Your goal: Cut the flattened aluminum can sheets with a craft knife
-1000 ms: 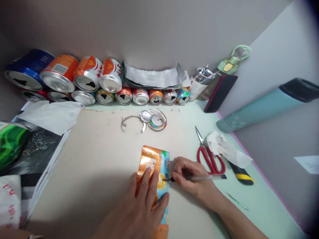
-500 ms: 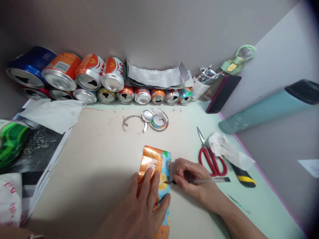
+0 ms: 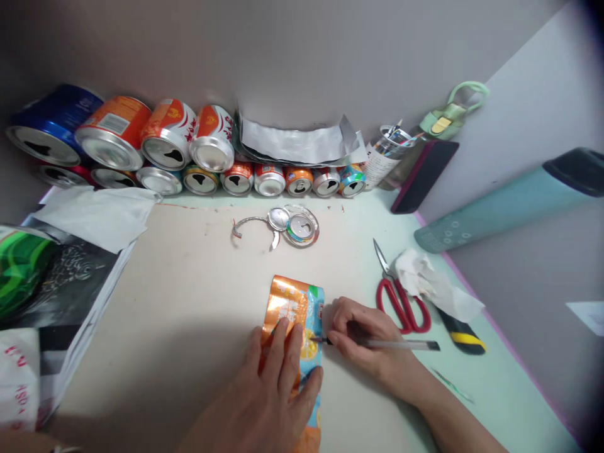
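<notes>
An orange and blue printed sheet [image 3: 315, 314] with orange-slice pictures lies upright in the lower middle of the view. My left hand [image 3: 268, 390] rests flat on it, fingers spread, pressing it against the pale board. Beside the sheet's right edge, my right hand [image 3: 365, 343] is closed around a clear pen [image 3: 401, 345]. The pen's tip meets the sheet at the yellow orange slice. Red-handled scissors [image 3: 401, 308] lie just beyond my right hand.
Cut can ends [image 3: 301, 229] lie on the pale board [image 3: 202, 270]. Stacked cans [image 3: 212, 141] and curved metal sheets [image 3: 292, 145] line the wall. To the right are a blue bottle [image 3: 504, 204], crumpled tissue [image 3: 434, 283] and a black-yellow handle [image 3: 465, 333]. Papers [image 3: 99, 217] lie left.
The pen tip has shifted slightly up and left on the sheet, and the pen lies a little flatter in my right hand. My left hand has stayed in place.
</notes>
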A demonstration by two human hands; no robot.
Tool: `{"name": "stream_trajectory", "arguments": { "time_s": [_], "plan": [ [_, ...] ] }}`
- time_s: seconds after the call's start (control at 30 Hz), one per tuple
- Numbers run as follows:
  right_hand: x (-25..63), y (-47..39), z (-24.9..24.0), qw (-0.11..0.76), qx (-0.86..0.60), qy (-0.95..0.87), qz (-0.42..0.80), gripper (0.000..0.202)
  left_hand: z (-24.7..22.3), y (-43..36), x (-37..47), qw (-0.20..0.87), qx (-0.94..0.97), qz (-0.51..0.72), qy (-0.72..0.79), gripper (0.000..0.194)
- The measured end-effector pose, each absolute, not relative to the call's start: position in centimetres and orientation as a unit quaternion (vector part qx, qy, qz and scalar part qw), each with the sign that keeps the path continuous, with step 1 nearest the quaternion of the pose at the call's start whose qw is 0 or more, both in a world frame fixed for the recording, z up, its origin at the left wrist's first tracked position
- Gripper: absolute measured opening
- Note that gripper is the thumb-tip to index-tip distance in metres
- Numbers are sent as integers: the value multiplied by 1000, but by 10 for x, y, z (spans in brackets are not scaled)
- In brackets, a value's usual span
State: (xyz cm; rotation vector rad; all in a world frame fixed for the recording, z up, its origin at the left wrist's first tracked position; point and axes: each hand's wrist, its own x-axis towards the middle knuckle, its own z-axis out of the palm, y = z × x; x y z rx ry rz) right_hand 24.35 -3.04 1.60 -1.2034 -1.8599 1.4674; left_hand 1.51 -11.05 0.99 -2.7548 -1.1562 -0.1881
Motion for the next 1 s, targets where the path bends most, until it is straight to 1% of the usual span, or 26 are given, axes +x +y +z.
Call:
{"name": "stream_trajectory", "arguments": {
  "time_s": [0.2,0.4,0.53,0.77,1.0],
  "plan": [
    [245,-28,20,218,-425,-693,540,28,9,-113,16,63,-914,-48,-399,36],
    [245,-30,16,238,-434,-673,550,29,9,-112,16,51,-918,-56,-388,39],
    [244,-30,17,243,-425,-676,551,27,8,-112,16,63,-914,-64,-396,35],
    [245,-26,24,228,-404,-702,540,36,15,-112,16,54,-914,-44,-399,36],
    [247,-27,19,235,-417,-689,544,30,15,-110,15,41,-921,-45,-385,41]
  ]
}}
